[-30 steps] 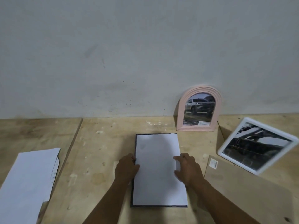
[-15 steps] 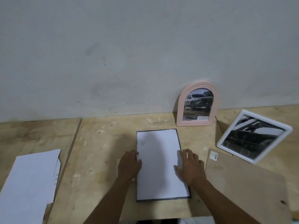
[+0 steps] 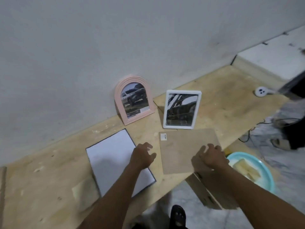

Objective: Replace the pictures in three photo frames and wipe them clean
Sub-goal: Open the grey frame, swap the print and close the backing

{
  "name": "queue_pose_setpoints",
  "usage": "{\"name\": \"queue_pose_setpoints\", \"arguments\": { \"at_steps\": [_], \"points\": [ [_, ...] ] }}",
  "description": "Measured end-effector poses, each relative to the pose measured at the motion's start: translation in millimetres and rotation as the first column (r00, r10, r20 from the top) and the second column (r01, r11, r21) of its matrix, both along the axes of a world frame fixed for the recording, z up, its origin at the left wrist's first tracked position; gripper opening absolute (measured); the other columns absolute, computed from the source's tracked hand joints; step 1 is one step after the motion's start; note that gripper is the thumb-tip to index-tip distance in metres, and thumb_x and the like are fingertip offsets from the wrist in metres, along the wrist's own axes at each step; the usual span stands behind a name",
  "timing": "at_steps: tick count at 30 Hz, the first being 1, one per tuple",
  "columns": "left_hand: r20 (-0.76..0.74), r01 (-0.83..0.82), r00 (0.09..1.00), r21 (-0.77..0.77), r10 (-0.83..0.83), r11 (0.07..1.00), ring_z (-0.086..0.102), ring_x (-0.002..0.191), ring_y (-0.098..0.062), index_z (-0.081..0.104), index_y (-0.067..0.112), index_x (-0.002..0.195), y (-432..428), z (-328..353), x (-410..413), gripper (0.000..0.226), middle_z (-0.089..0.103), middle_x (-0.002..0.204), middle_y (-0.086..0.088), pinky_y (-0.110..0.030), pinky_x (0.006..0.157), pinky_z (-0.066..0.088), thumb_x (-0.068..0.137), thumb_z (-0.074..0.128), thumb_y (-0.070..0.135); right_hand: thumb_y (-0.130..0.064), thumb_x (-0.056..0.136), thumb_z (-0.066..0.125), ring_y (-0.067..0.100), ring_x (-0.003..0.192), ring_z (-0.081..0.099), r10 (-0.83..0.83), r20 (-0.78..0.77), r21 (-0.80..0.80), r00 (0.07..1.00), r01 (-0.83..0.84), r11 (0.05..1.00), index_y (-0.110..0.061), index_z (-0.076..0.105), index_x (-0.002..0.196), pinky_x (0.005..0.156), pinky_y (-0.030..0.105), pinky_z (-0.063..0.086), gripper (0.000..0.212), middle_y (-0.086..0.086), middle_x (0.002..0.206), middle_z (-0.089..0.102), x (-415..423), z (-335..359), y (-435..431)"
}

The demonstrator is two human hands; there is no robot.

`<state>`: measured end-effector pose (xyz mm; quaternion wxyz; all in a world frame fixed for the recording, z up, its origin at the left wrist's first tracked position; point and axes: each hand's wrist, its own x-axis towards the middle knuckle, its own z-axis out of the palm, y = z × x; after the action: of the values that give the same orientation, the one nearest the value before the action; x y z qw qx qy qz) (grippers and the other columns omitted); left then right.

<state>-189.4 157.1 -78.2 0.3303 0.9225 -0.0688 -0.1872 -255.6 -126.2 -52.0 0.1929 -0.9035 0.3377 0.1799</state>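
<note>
Paper (image 3: 112, 157) sits in the frame (image 3: 130, 137), so backing's next I reckon; left hand (image 3: 142, 156) and right hand (image 3: 210, 157), both loose and empty, by the board (image 3: 181, 149) at its 3 o'clock; needs squaring on top.

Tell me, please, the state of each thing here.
Pink arched photo frame, upright against wall, car picture in.
White rectangular photo frame, picture in.
Dark-edged rectangular frame, flat, white sheet on top.
Brown backing board, lying flat.
Left hand, open, fingers spread.
Right hand, over board, grip unclear.
</note>
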Motion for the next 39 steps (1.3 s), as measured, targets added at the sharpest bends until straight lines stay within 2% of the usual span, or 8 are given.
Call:
{"name": "queue_pose_setpoints", "arguments": {
  "at_steps": [5,11,14,20,26,29,32,39],
  "points": [
    [-0.123,0.096,0.989,0.093,-0.085,0.991,0.054,0.126,-0.03,0.054,0.016,0.138,-66,-10,6,0.055,0.054,0.139,-0.012,-0.038,0.106,0.046,0.09,0.069,0.039,-0.04,0.103,0.046,0.046,0.134,0.039,-0.205,-0.035,0.104,0.978,0.208,0.973,-0.014,0.036,0.141,0.112,0.054,0.033,0.047,0.026,0.143,0.039,-19,-18,-76],
    [-0.194,0.108,0.98,0.303,-0.05,0.947,0.047,0.128,-0.036,0.045,0.02,0.144,-115,-43,-3,0.065,0.046,0.14,-0.015,-0.042,0.104,0.041,0.089,0.061,0.052,-0.034,0.089,0.073,0.039,0.127,0.054,-0.166,-0.03,0.321,0.986,0.167,0.932,-0.01,0.022,0.153,0.093,0.034,0.042,0.085,0.022,0.141,0.053,-15,-25,-111],
    [-0.183,0.053,0.983,0.348,0.012,0.936,0.043,0.128,-0.038,0.045,0.018,0.139,-126,-47,-8,0.063,0.041,0.14,-0.015,-0.043,0.102,0.039,0.088,0.063,0.051,-0.043,0.087,0.071,0.035,0.124,0.056,-0.226,0.016,0.341,0.974,0.207,0.917,-0.016,0.032,0.152,0.093,0.034,0.044,0.08,0.016,0.136,0.058,-16,-36,-115],
    [-0.161,-0.067,0.979,0.335,0.127,0.94,0.05,0.118,-0.036,0.052,0.02,0.125,-130,-39,-4,0.053,0.045,0.13,-0.012,-0.041,0.095,0.045,0.083,0.075,0.043,-0.062,0.088,0.061,0.035,0.101,0.062,-0.437,0.169,0.467,0.883,0.318,0.825,-0.008,0.068,0.096,0.079,0.035,0.043,0.055,0.015,0.106,0.07,-13,-37,-113],
    [-0.152,-0.1,0.978,0.275,0.145,0.956,0.059,0.107,-0.032,0.056,0.022,0.118,-127,-27,-5,0.053,0.058,0.119,-0.01,-0.044,0.096,0.052,0.077,0.079,0.045,-0.043,0.089,0.065,0.027,0.086,0.063,-0.322,0.307,0.518,0.895,0.127,0.846,-0.016,0.071,0.095,0.074,0.029,0.041,0.028,0.005,0.087,0.07,13,5,-121],
    [-0.158,-0.097,0.978,0.238,0.137,0.967,0.06,0.107,-0.027,0.059,0.023,0.118,-121,-17,-5,0.053,0.062,0.121,-0.007,-0.038,0.093,0.052,0.076,0.079,0.048,-0.033,0.089,0.066,0.033,0.074,0.065,-0.365,0.287,0.631,0.886,0.112,0.767,-0.007,0.068,0.077,0.069,0.033,0.045,0.029,0.017,0.076,0.07,24,25,-129],
    [-0.172,-0.099,0.976,0.209,0.136,0.973,0.058,0.109,-0.023,0.062,0.017,0.121,-109,-2,-4,0.05,0.061,0.126,-0.005,-0.031,0.087,0.047,0.083,0.077,0.045,-0.013,0.095,0.061,0.026,0.071,0.067,-0.26,0.286,0.723,0.922,-0.029,0.69,-0.016,0.064,0.094,0.068,0.034,0.051,0.004,0.01,0.083,0.075,28,50,-126],
    [0.064,-0.474,0.88,0.11,0.47,0.873,0.06,0.108,-0.028,0.063,0.025,0.1,-52,62,1,0.032,0.065,0.118,-0.002,-0.042,0.095,0.052,0.085,0.069,0.053,-0.003,0.088,0.057,0.027,0.077,0.059,-0.221,0.303,0.847,0.927,-0.155,0.508,-0.019,0.053,0.102,0.067,0.036,0.051,0.022,0.015,0.094,0.068,49,91,-85]
  ]
}}
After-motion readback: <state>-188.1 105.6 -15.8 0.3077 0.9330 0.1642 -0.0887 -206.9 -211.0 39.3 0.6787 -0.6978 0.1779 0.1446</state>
